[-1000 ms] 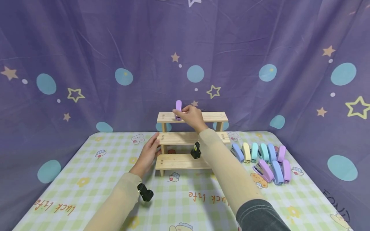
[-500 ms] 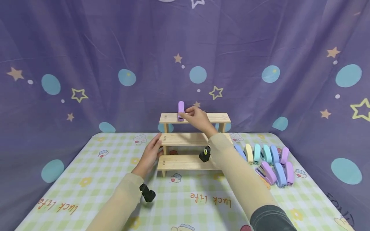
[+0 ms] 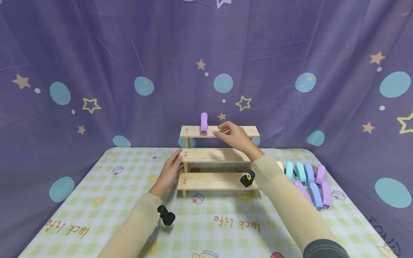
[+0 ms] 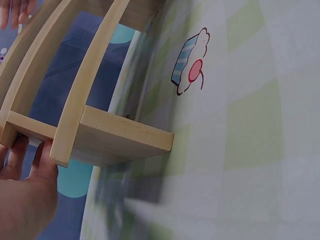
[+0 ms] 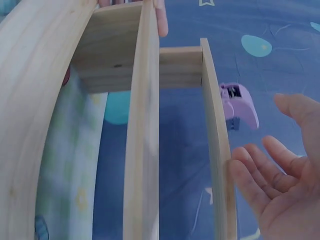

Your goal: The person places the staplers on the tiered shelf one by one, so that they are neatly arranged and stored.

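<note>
A purple stapler (image 3: 204, 124) stands on the top tier of a three-tier wooden display shelf (image 3: 206, 181), left of its middle. My right hand (image 3: 236, 137) is just right of the stapler, apart from it, with fingers loosely spread and holding nothing. In the right wrist view the same stapler (image 5: 240, 106) sits beyond the fingertips, which are close to the top board. My left hand (image 3: 169, 173) grips the left end of the middle tier. The left wrist view shows its fingers (image 4: 46, 162) against the shelf's side piece.
Several staplers in purple, blue, teal and yellow are grouped on the table's right side, including a blue stapler (image 3: 315, 196); my right forearm partly hides them. A checked cloth (image 3: 96, 182) covers the table. A purple curtain (image 3: 180, 46) hangs behind.
My right hand has let go of the purple stapler and drawn back to the right. The stapler stays on the top tier. My left hand keeps its grip on the shelf.
</note>
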`<state>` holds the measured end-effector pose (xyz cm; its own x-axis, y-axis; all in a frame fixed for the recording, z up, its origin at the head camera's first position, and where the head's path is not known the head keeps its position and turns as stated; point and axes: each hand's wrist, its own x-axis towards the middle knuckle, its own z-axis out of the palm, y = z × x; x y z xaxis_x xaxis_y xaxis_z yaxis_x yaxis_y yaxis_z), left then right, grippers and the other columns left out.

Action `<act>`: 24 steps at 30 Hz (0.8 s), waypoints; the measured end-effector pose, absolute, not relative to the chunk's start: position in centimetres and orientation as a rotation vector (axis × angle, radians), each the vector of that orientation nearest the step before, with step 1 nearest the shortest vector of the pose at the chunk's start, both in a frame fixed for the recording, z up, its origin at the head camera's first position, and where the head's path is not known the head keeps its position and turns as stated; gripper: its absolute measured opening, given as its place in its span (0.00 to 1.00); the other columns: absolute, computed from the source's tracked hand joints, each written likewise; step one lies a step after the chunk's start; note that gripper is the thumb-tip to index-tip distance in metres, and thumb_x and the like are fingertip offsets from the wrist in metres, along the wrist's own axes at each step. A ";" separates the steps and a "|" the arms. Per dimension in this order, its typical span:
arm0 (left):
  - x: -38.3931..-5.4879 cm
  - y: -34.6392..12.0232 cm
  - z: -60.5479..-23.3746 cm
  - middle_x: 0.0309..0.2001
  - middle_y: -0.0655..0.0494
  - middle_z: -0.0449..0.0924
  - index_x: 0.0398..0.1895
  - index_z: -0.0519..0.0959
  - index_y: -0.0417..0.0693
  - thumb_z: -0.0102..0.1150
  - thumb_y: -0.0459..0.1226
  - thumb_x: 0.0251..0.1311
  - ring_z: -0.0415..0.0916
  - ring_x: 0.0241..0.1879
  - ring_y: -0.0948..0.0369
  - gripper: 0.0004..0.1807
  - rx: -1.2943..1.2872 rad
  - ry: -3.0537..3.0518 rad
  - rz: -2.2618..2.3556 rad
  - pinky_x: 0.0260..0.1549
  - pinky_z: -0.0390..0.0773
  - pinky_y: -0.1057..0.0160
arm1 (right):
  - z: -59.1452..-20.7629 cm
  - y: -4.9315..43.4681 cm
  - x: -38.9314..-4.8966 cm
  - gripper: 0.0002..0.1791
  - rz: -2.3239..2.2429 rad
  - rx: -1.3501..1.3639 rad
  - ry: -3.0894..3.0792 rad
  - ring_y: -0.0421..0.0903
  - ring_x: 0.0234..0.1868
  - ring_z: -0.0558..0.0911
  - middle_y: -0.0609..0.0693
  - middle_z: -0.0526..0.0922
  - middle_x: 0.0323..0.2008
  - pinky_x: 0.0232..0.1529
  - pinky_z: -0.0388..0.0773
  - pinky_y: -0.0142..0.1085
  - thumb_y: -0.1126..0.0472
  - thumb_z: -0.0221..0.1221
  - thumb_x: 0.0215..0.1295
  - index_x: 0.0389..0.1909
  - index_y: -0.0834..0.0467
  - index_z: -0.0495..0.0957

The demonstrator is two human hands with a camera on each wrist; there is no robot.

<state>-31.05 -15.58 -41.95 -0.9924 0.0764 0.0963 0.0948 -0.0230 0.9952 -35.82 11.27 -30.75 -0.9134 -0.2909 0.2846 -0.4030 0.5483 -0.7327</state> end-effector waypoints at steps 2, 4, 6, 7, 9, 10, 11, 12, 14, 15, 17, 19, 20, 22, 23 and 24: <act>-31.1 -15.6 -42.0 0.77 0.44 0.52 0.81 0.51 0.53 0.39 0.44 0.81 0.56 0.72 0.46 0.29 -0.183 -2.182 -2.232 0.70 0.62 0.46 | -30.8 12.1 -35.4 0.26 1.281 0.591 -2.665 0.49 0.49 0.81 0.50 0.83 0.48 0.49 0.81 0.45 0.41 0.62 0.68 0.56 0.56 0.77; -31.1 -15.6 -42.0 0.77 0.44 0.53 0.81 0.52 0.53 0.40 0.44 0.81 0.57 0.72 0.46 0.29 -0.177 -2.178 -2.232 0.70 0.62 0.46 | -31.0 13.1 -35.0 0.26 1.271 0.587 -2.678 0.49 0.48 0.82 0.50 0.83 0.47 0.50 0.81 0.46 0.41 0.63 0.68 0.56 0.56 0.77; -31.0 -15.6 -42.1 0.76 0.45 0.54 0.81 0.52 0.54 0.40 0.44 0.81 0.58 0.72 0.47 0.29 -0.168 -2.175 -2.236 0.70 0.63 0.47 | -31.1 14.1 -34.6 0.27 1.251 0.589 -2.694 0.49 0.48 0.82 0.51 0.83 0.47 0.50 0.81 0.46 0.41 0.63 0.67 0.56 0.56 0.77; -31.0 -15.6 -42.1 0.76 0.45 0.54 0.81 0.52 0.55 0.40 0.44 0.81 0.58 0.71 0.47 0.29 -0.164 -2.179 -2.232 0.70 0.63 0.47 | -31.2 14.7 -34.4 0.26 1.242 0.586 -2.704 0.49 0.48 0.82 0.50 0.83 0.47 0.51 0.81 0.46 0.40 0.62 0.67 0.56 0.55 0.76; -31.0 -15.6 -42.1 0.76 0.46 0.54 0.81 0.53 0.55 0.40 0.44 0.81 0.59 0.71 0.48 0.29 -0.157 -2.181 -2.231 0.70 0.63 0.47 | -31.4 15.9 -33.9 0.26 1.214 0.582 -2.729 0.49 0.48 0.82 0.50 0.83 0.48 0.51 0.80 0.47 0.39 0.61 0.68 0.56 0.53 0.76; -31.0 -15.6 -42.1 0.76 0.46 0.55 0.81 0.53 0.56 0.41 0.44 0.81 0.59 0.71 0.48 0.29 -0.150 -2.182 -2.231 0.70 0.63 0.47 | -31.5 16.5 -33.7 0.26 1.196 0.576 -2.741 0.49 0.48 0.82 0.49 0.83 0.49 0.51 0.80 0.47 0.38 0.61 0.68 0.56 0.53 0.76; -31.0 -15.6 -42.1 0.76 0.46 0.55 0.81 0.53 0.56 0.40 0.44 0.81 0.59 0.71 0.48 0.29 -0.155 -2.185 -2.230 0.70 0.63 0.47 | -31.6 17.1 -33.4 0.27 1.174 0.569 -2.752 0.48 0.48 0.81 0.49 0.82 0.49 0.51 0.80 0.48 0.37 0.61 0.68 0.56 0.52 0.76; -31.0 -15.5 -42.1 0.76 0.46 0.55 0.81 0.53 0.56 0.40 0.44 0.81 0.59 0.71 0.48 0.29 -0.156 -2.184 -2.230 0.70 0.63 0.47 | -31.8 17.8 -33.2 0.27 1.161 0.561 -2.763 0.48 0.48 0.81 0.49 0.82 0.50 0.51 0.79 0.48 0.37 0.60 0.68 0.56 0.52 0.76; -31.0 -15.5 -42.1 0.76 0.45 0.55 0.81 0.52 0.55 0.40 0.44 0.81 0.59 0.71 0.47 0.29 -0.163 -2.173 -2.240 0.69 0.64 0.47 | -32.1 19.0 -32.7 0.27 1.134 0.552 -2.781 0.49 0.48 0.81 0.49 0.81 0.51 0.51 0.79 0.48 0.36 0.60 0.68 0.56 0.51 0.76; -31.0 -15.5 -42.1 0.76 0.45 0.55 0.81 0.52 0.54 0.40 0.43 0.81 0.59 0.71 0.46 0.29 -0.168 -2.167 -2.245 0.69 0.64 0.47 | -32.2 19.6 -32.4 0.27 1.124 0.550 -2.787 0.49 0.48 0.81 0.50 0.81 0.51 0.51 0.79 0.49 0.36 0.59 0.68 0.56 0.52 0.76; -31.1 -15.5 -42.1 0.76 0.44 0.54 0.81 0.52 0.53 0.40 0.42 0.81 0.59 0.71 0.45 0.29 -0.185 -2.161 -2.254 0.70 0.64 0.47 | -32.6 20.8 -31.9 0.28 1.101 0.548 -2.797 0.49 0.48 0.81 0.50 0.82 0.50 0.50 0.80 0.49 0.36 0.59 0.68 0.57 0.53 0.76; -31.1 -15.5 -42.1 0.77 0.44 0.53 0.81 0.51 0.53 0.39 0.42 0.81 0.58 0.72 0.45 0.29 -0.181 -2.153 -2.268 0.70 0.63 0.47 | -33.0 21.9 -31.4 0.29 1.079 0.546 -2.812 0.50 0.48 0.81 0.51 0.82 0.50 0.50 0.80 0.49 0.37 0.58 0.69 0.58 0.55 0.76; -31.2 -15.5 -42.1 0.77 0.44 0.53 0.81 0.51 0.52 0.39 0.42 0.81 0.57 0.72 0.45 0.29 -0.182 -2.155 -2.271 0.70 0.63 0.47 | -33.2 22.4 -31.2 0.29 1.063 0.550 -2.816 0.50 0.48 0.81 0.51 0.82 0.50 0.49 0.80 0.50 0.37 0.58 0.70 0.57 0.56 0.76; -31.2 -15.6 -42.1 0.77 0.44 0.53 0.81 0.51 0.53 0.39 0.42 0.81 0.57 0.72 0.45 0.29 -0.183 -2.164 -2.261 0.70 0.63 0.47 | -33.5 23.5 -30.6 0.29 1.027 0.552 -2.821 0.50 0.48 0.81 0.52 0.82 0.49 0.48 0.80 0.50 0.38 0.58 0.70 0.57 0.57 0.76; -31.2 -15.6 -42.1 0.77 0.44 0.53 0.81 0.51 0.53 0.39 0.42 0.81 0.58 0.72 0.45 0.29 -0.179 -2.163 -2.260 0.70 0.63 0.47 | -33.7 24.0 -30.4 0.29 1.011 0.547 -2.826 0.50 0.47 0.81 0.52 0.82 0.49 0.48 0.81 0.50 0.39 0.58 0.71 0.57 0.58 0.77; -31.1 -15.7 -42.1 0.77 0.43 0.53 0.81 0.51 0.53 0.38 0.42 0.81 0.58 0.72 0.45 0.29 -0.177 -2.168 -2.253 0.70 0.63 0.47 | -33.8 24.5 -30.1 0.28 0.998 0.542 -2.832 0.50 0.47 0.81 0.52 0.82 0.49 0.47 0.81 0.50 0.39 0.58 0.71 0.57 0.58 0.77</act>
<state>-31.13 -15.65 -42.10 -0.9936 0.0711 0.0878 0.0850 -0.0416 0.9955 -30.14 24.50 -33.81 -0.9329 -0.2996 0.2000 -0.3588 0.7234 -0.5899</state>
